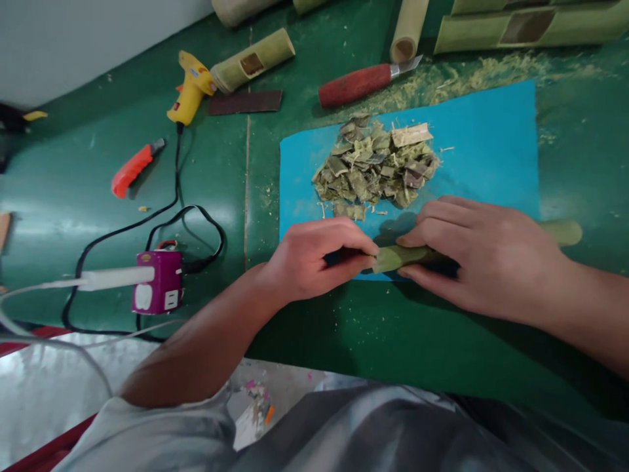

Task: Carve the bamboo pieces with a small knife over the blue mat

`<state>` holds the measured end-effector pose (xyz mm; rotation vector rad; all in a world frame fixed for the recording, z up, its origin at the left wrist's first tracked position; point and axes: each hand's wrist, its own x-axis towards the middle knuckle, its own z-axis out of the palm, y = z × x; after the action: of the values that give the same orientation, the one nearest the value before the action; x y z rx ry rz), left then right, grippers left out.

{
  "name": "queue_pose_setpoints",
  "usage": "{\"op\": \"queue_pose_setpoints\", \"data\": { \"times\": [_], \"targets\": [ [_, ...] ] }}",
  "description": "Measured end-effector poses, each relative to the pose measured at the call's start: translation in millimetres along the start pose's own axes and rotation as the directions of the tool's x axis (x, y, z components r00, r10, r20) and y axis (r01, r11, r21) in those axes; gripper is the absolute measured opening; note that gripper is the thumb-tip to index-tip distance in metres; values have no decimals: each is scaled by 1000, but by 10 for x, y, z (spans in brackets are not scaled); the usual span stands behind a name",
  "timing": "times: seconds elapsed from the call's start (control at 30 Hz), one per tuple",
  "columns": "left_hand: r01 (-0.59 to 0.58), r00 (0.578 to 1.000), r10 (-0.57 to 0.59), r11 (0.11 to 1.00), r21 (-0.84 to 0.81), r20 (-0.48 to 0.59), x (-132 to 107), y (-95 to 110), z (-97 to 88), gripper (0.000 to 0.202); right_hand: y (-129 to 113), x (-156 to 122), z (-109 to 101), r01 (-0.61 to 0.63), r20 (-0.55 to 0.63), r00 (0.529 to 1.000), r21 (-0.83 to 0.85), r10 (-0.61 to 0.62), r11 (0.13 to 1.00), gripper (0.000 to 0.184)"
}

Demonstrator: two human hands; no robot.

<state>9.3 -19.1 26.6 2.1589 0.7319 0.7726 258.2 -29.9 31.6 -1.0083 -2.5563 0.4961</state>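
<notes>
A thin green bamboo stick lies across the near edge of a blue mat. My right hand is closed over its middle, and the far end pokes out past my wrist. My left hand is curled at the stick's left tip, with fingers and thumb pinched together there. Something dark shows under those fingers, too hidden to name. A heap of green bamboo shavings sits on the mat just beyond both hands.
On the green table lie a red-handled knife, a yellow glue gun, an orange cutter, a brown sanding sheet, a purple socket block with cables, and several bamboo tubes along the far edge.
</notes>
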Motion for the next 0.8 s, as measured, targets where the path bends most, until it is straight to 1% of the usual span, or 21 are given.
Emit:
{"op": "queue_pose_setpoints", "data": {
  "times": [0.27, 0.43, 0.6, 0.7, 0.8],
  "targets": [
    [-61, 998, 60, 998, 31, 23, 0, -11, 2, 1, 24, -14, 19, -5, 7, 1000, 4, 5, 1000, 15],
    [-60, 996, 55, 996, 63, 70, 1, 3, -25, 5, 29, -6, 16, -15, 25, 1000, 13, 15, 1000, 14],
    [-75, 996, 73, 996, 40, 45, -15, -13, -13, 5, 23, -6, 12, -33, 13, 999, 14, 32, 999, 12],
    [-56, 997, 52, 997, 55, 60, -24, -12, -8, 6, 19, -3, 9, -46, 33, 998, 9, 46, 999, 12],
    [-59, 998, 57, 997, 54, 34, -14, -1, 3, 6, 13, 3, 4, -53, 42, 998, 10, 53, 999, 13]
  ]
}}
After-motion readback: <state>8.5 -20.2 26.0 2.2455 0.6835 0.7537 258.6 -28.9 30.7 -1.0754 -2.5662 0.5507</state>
